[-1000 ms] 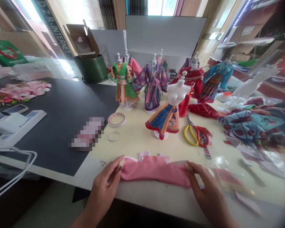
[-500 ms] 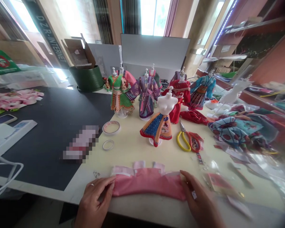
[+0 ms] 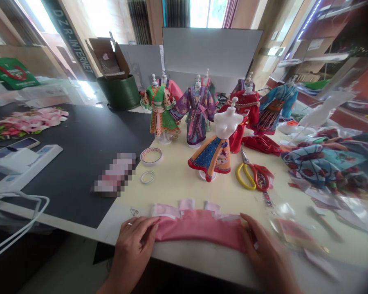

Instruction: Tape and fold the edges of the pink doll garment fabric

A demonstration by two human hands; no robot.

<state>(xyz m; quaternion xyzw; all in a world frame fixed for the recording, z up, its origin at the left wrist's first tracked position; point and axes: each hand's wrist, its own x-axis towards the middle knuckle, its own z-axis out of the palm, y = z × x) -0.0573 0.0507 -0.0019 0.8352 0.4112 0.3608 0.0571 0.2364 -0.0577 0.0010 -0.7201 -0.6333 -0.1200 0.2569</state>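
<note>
A strip of pink cloth (image 3: 199, 228) lies stretched sideways at the table's near edge, with pale tape-like tabs along its upper side. My left hand (image 3: 138, 241) pinches its left end between thumb and fingers, a ring on one finger. Its right end is held by my right hand (image 3: 260, 245), whose thumb and fingers close on the cloth. Just beyond stands a white doll form (image 3: 228, 122) in a blue and orange skirt (image 3: 211, 157). Scissors (image 3: 254, 175) with yellow and red handles lie to its right.
Several small mannequins in robes, one in a purple robe (image 3: 196, 114), stand farther back. Tape rolls (image 3: 151, 157) lie left of centre. Patterned fabrics (image 3: 313, 163) and scraps cover the right side. A power strip (image 3: 33, 167) and white cables (image 3: 33, 200) are at the left.
The camera view has shifted, so the table's contents appear farther right and slightly higher. Both hands still hold the pink cloth in much the same pose.
</note>
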